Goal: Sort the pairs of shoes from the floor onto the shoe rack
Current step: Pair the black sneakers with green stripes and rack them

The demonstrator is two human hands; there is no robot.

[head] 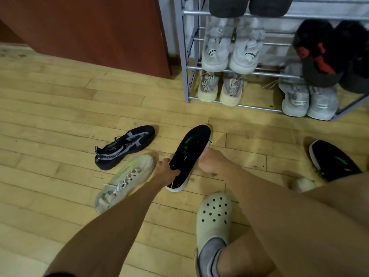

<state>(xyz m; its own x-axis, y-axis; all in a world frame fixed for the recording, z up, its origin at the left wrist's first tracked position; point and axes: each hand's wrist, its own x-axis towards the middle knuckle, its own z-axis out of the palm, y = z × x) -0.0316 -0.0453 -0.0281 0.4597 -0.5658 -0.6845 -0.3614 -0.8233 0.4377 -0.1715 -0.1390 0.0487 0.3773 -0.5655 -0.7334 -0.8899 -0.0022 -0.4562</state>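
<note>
Black shoe on the floor, hands at either side.

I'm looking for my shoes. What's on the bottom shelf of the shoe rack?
The bottom shelf holds cream sneakers on the left, grey sneakers on the right. Black furry slippers on the shelf above cover the grey pair's backs.

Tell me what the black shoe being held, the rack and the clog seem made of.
Black shoe: likely knit fabric, matte, fine weave; pale rubbery-looking sole.
Shoe rack: metal tubes, judging by silver sheen.
Clog: probably moulded foam or rubber, smooth, matte, round holes.
</note>
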